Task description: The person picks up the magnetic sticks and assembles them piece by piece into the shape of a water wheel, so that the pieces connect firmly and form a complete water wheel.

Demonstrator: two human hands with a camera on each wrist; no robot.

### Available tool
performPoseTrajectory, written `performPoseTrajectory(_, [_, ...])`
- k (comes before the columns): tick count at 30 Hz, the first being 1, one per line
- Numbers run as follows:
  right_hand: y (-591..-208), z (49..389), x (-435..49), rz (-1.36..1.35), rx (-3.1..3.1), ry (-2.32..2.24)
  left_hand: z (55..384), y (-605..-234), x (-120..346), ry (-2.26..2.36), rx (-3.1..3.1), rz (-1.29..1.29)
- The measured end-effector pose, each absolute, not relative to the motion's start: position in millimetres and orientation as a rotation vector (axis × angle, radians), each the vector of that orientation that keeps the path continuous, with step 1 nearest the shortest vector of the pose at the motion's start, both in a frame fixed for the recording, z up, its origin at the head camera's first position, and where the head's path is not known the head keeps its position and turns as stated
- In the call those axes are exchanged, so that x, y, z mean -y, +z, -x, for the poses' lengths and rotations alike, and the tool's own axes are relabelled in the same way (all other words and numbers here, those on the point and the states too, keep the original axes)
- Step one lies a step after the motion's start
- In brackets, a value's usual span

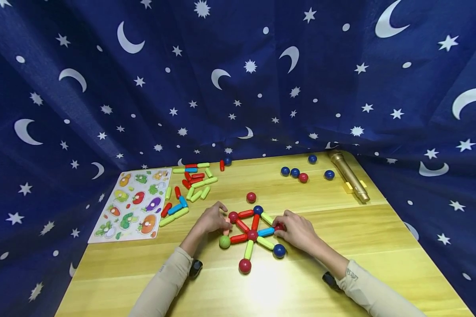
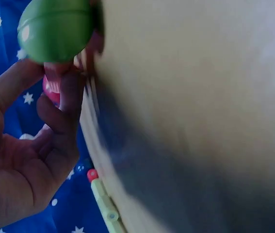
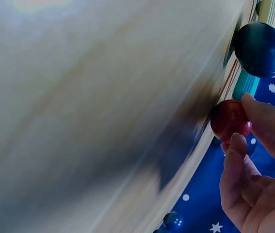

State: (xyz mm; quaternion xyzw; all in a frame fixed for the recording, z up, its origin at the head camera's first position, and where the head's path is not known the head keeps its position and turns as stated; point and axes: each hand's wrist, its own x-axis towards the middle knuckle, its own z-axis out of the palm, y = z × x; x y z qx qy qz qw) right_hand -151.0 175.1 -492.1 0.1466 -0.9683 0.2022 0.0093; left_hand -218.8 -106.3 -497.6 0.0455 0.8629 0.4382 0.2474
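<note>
A flat figure of rods and balls lies on the table, with a red ball [image 1: 252, 235] at its hub and red, blue and light-green rods fanning out. My left hand [image 1: 214, 219] pinches a pinkish-red rod [image 2: 56, 72] between a green ball [image 1: 224, 241] and a red ball [image 1: 233, 216] at the figure's left side. At the right, my right hand [image 1: 297, 230] pinches a red ball [image 3: 230, 120] between thumb and fingertips. That ball sits at the outer end of a blue rod [image 1: 266, 232]; a light-green rod [image 1: 267, 218] slants toward it from a dark blue ball [image 1: 258, 210].
Loose rods [image 1: 196, 196] lie at the back left beside a vegetable picture board [image 1: 99, 236]. Dark blue balls [image 1: 295, 172] and a red ball [image 1: 303, 178] are at the back right, near a gold tube [image 1: 350, 177]. Another red ball [image 1: 251, 197] stands behind the figure.
</note>
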Motion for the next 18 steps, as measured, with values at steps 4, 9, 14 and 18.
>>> performPoseTrajectory(4, [-493,151,-176,-0.465,3.019,0.633,217,-501,101,1.154,-2.372,-0.137])
performPoseTrajectory(9, [-492,150,-176,-0.472,3.01,0.634,219,-503,97,1.159,-2.43,-0.144])
performPoseTrajectory(14, [-488,146,-175,-0.493,3.065,0.596,228,-508,91,1.139,-2.544,-0.22])
performPoseTrajectory(18, [-486,141,-171,-0.551,3.14,0.562,240,-512,84,1.109,-2.65,-0.302])
